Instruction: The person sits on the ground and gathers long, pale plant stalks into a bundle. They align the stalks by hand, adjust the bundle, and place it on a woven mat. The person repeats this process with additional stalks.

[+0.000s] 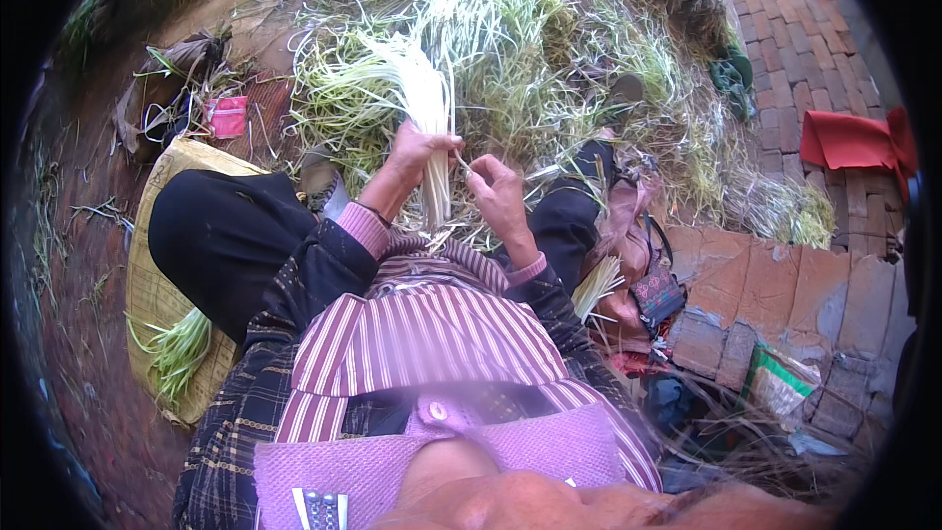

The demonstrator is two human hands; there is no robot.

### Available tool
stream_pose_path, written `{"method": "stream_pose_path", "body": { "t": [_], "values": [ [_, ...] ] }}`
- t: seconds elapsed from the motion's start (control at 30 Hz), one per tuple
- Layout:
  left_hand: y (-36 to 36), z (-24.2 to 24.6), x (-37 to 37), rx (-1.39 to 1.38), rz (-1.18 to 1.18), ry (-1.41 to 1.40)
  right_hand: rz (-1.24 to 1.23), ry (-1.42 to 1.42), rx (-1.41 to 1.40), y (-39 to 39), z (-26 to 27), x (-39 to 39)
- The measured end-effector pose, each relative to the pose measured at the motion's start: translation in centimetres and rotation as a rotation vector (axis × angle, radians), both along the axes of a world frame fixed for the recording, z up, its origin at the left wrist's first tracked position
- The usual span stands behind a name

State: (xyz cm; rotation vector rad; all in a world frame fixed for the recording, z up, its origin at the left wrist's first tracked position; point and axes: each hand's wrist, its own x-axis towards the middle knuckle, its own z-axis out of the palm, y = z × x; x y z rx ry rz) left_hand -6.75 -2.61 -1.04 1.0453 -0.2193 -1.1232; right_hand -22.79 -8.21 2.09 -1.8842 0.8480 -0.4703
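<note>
My left hand [413, 150] is closed around a bundle of long pale stalks [436, 195], their cut-looking lower ends towards my lap and their leafy tops spread away from me. Just right of it, my right hand [497, 188] pinches a thin strand or stalk between thumb and fingertips, beside the bundle. Beyond both hands lies a big loose heap of green and whitish leafy stalks [508, 37]. A striped apron [434, 338] covers my lap, and stalk scraps lie between my legs.
At my left, a green bunch [180, 357] rests on a yellow woven sack [158, 250]; a pink packet [227, 117] lies farther off. At my right are another stalk bundle [597, 285], a patterned bag [657, 294], a green-and-white packet [781, 381] and red cloth [846, 140] over brick paving.
</note>
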Motion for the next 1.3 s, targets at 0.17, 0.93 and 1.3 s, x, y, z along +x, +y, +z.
{"method": "stream_pose_path", "body": {
  "t": [0.17,0.93,1.3],
  "values": [
    [0.2,0.6,0.0,-0.040,0.032,0.021,0.065,0.008,0.318,-0.1,-0.1,0.2],
    [-2.8,-2.1,0.6,-0.001,-0.200,0.076,0.055,0.139,-0.132,2.0,2.4,-3.4],
    [-1.9,0.3,-1.8,0.089,-0.270,0.046,0.035,0.094,0.021,1.8,-0.9,-5.0]
  ]
}}
